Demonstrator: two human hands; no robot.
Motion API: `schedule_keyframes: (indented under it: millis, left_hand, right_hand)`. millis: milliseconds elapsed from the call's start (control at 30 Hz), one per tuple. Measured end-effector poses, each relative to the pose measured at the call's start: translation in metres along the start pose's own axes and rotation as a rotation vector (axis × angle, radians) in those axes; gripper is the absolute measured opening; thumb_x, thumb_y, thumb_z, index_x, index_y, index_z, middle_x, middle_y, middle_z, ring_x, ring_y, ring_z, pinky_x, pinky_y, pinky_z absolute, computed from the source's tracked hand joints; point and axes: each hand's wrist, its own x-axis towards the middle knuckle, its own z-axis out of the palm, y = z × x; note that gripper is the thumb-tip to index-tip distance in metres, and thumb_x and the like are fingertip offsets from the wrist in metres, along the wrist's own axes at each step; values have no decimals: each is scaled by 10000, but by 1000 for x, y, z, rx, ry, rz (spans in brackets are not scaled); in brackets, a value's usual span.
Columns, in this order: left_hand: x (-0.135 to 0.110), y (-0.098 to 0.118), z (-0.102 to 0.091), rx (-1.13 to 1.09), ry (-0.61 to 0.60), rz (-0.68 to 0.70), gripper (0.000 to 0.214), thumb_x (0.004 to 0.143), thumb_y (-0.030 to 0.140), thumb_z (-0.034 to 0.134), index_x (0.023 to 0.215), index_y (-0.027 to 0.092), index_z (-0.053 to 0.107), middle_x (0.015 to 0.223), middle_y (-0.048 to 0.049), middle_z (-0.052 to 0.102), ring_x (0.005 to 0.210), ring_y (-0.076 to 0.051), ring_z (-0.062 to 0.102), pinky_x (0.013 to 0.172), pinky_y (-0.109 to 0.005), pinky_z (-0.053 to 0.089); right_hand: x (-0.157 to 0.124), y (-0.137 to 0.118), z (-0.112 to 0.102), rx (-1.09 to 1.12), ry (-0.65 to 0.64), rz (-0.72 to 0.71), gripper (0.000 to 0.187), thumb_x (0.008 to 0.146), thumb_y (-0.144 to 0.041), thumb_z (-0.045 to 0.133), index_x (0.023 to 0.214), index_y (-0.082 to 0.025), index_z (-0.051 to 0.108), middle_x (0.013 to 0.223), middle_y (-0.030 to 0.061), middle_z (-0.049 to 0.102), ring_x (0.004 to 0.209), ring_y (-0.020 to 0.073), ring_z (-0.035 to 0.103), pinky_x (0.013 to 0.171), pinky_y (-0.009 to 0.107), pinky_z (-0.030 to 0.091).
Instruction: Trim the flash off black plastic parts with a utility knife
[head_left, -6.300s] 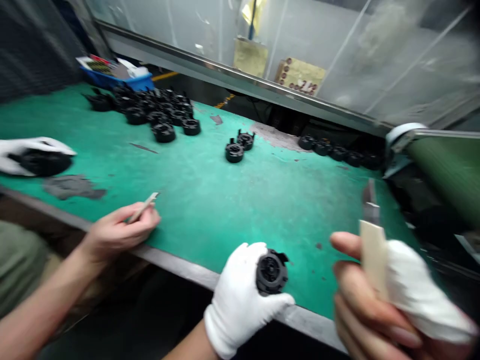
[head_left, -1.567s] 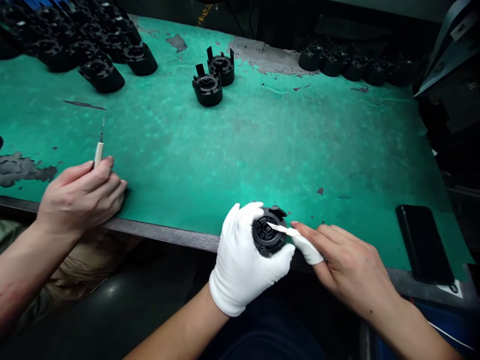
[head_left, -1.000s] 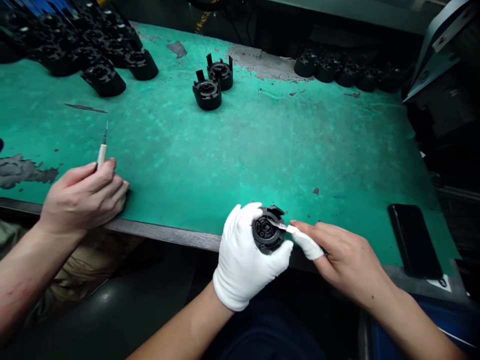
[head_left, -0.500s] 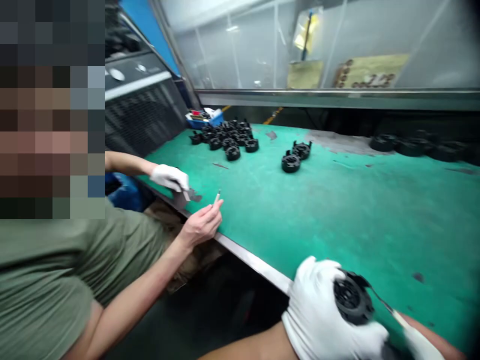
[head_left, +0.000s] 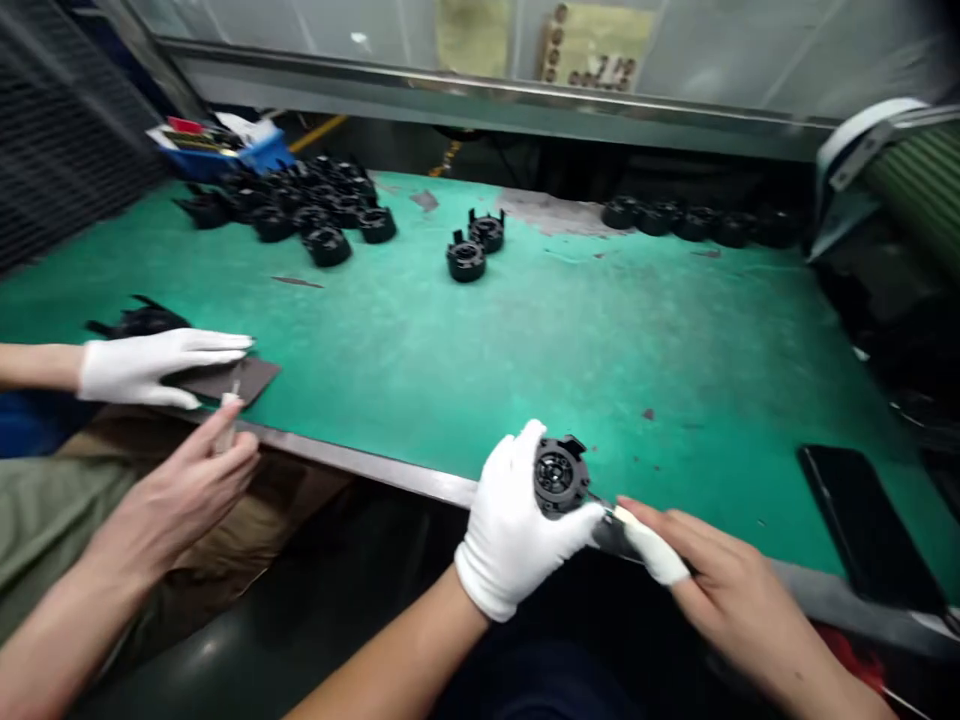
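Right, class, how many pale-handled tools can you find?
2: one tool in the wearer's right hand, the other tool in the co-worker's bare hand. Others may be hidden.

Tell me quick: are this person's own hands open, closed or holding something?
Left hand, gloved: grip closed, holding a round black part.
Right hand: grip closed, holding a pale-handled tool.

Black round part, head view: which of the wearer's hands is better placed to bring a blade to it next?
Right, most likely: the right hand holds the knife, blade toward the black round part. The gloved left hand is occupied gripping that part.
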Motion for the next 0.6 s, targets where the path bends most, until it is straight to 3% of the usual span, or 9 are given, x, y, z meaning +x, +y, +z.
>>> schedule_keyframes:
  millis: [133,267,400,500,600]
  left_hand:
    - [3,-4,3,-11,-49,4,971,762,583,781,1502,160,317,1444,-201,536,1364,-359,522,1141,-538,470]
    - [5,1,-1,-1,-36,20,914,765,577,781,1466,157,371,1394,-190,572,1313,-354,564,1118,-524,491]
    - [8,4,1,-25,4,41,826,777,531,781,1422,169,414,1326,-167,615,1262,-344,597,1101,-528,499]
    - [8,4,5,-40,45,28,797,766,527,785,1391,174,440,1293,-161,634,1260,-348,596,1113,-545,479]
    - [5,7,3,-22,71,45,776,761,540,781,1365,172,461,1283,-165,637,1257,-358,590,1101,-556,475]
  right_hand:
    - [13,-10,-5,-104,-94,36,446,1015,-233,413,1441,-286,534,919,21,681,789,156,686,682,263,542]
    - [19,-16,-7,-285,-91,11,458,995,-238,432,1438,-287,536,862,14,653,720,170,666,576,273,482]
    - [24,-23,-10,-441,-77,86,473,958,-223,476,1417,-313,551,849,6,660,719,186,678,521,272,452]
    - [22,-26,-8,-438,-43,133,446,963,-221,459,1385,-300,580,881,16,690,709,183,688,543,269,491]
    - [10,-27,-4,-324,29,64,435,963,-226,437,1357,-288,609,924,29,719,701,172,696,603,260,545]
